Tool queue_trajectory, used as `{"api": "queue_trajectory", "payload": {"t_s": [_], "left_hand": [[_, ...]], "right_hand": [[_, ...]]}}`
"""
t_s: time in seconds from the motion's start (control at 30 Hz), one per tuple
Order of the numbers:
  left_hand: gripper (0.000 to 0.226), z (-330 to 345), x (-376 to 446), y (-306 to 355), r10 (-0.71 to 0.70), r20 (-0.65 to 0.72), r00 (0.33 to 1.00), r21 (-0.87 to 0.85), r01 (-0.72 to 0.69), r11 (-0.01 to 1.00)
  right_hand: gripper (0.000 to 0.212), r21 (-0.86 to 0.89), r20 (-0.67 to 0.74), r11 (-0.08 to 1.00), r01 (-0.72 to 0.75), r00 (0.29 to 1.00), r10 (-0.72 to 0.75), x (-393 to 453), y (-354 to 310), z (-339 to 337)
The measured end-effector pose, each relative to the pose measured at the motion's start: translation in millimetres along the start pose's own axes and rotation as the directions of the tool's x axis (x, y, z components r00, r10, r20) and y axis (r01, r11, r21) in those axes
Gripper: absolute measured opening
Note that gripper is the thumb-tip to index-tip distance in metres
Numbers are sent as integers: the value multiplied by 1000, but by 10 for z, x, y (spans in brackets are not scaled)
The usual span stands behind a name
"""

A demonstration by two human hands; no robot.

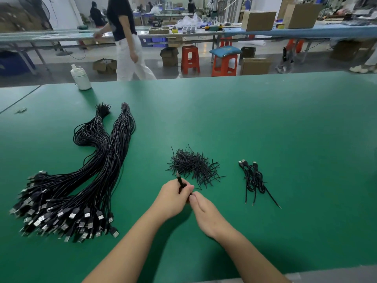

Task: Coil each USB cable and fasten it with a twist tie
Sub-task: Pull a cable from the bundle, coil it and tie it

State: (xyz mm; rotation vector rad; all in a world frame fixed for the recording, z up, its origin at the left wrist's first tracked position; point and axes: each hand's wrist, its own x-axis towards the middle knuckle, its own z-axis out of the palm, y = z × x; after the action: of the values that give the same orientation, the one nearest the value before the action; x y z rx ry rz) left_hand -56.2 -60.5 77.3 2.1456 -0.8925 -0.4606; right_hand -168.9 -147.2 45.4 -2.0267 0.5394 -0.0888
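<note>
At the green counter's (265, 123) centre, the left hand (173, 198) grips a coiled black USB cable (180, 182); the right hand's (204, 209) fingers pinch it. Loose black twist ties (191, 164) lie at twelve o'clock.

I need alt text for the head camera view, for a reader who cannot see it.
Two hands meet over a green table: the left hand grips a coiled black USB cable, the right hand touching it. Twist ties lie beyond, uncoiled cable bundles left, finished coils right.
</note>
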Motion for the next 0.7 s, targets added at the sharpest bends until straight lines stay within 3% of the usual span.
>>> {"api": "queue_trajectory", "payload": {"t_s": [0.13,0.23,0.27,0.3,0.37,0.4,0.5,0.6,0.7], "left_hand": [[15,56,31,-22,-41,87,995,-260,63,964],[8,107,33,-128,-103,117,988,-432,144,890],[11,126,52,-194,-131,54,990,-335,142,932],[14,149,82,-278,-135,-28,990,-128,131,983],[22,204,95,-381,-85,-131,988,266,118,957],[27,242,98,-409,-78,-137,987,347,121,930],[27,363,115,-437,-111,-143,984,409,160,898],[14,422,152,-404,-101,-201,974,433,181,883],[15,442,187,-402,-118,-182,976,475,192,859]], "right_hand": [[35,121,-85,992,-41,995,51,114,106,81],[31,321,-113,938,-127,979,171,198,179,103],[33,366,-123,918,-153,970,210,218,206,96],[34,383,-131,908,-169,963,235,233,232,89],[35,397,-134,900,-180,959,250,232,270,78],[35,418,-125,891,-179,960,252,229,280,75],[33,496,-85,851,-174,965,246,209,287,50],[33,431,-87,886,-170,969,229,201,275,43],[31,296,-84,945,-141,981,173,200,230,68]]}}
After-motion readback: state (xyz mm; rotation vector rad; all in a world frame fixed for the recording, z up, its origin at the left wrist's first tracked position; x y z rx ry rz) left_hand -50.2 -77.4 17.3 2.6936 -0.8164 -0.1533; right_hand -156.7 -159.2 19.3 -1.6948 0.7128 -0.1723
